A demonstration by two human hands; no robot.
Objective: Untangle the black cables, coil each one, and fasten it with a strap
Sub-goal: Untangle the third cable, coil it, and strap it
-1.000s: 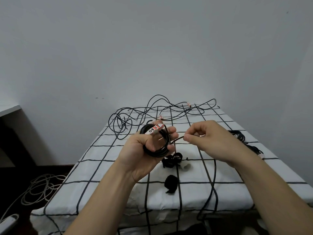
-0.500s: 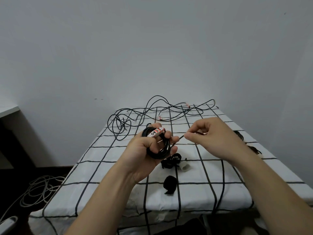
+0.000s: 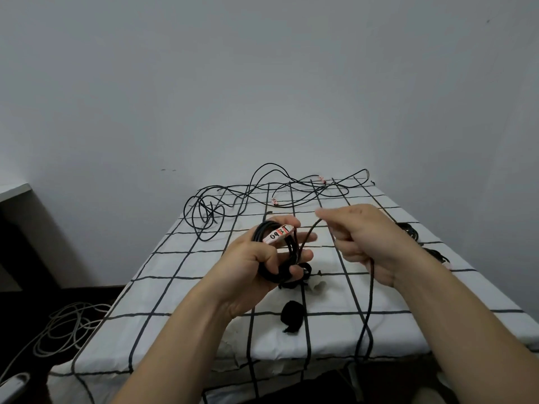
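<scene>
The left hand [image 3: 250,266] grips a black coil [image 3: 259,233] above the checked table [image 3: 186,287]; its 4 fingers curl through the loops, and the thumb presses on top beside a white tag [image 3: 277,234]; the cable's free length [image 3: 371,287] rises from the coil to the right hand [image 3: 370,237], whose fingers are closed round it, then hangs from the palm past the table's near edge; a black strap [image 3: 292,316] lies below the left hand; tangled cables [image 3: 233,196] sprawl at the far end; 2 dark bundles [image 3: 409,230] lie beyond the right hand.
</scene>
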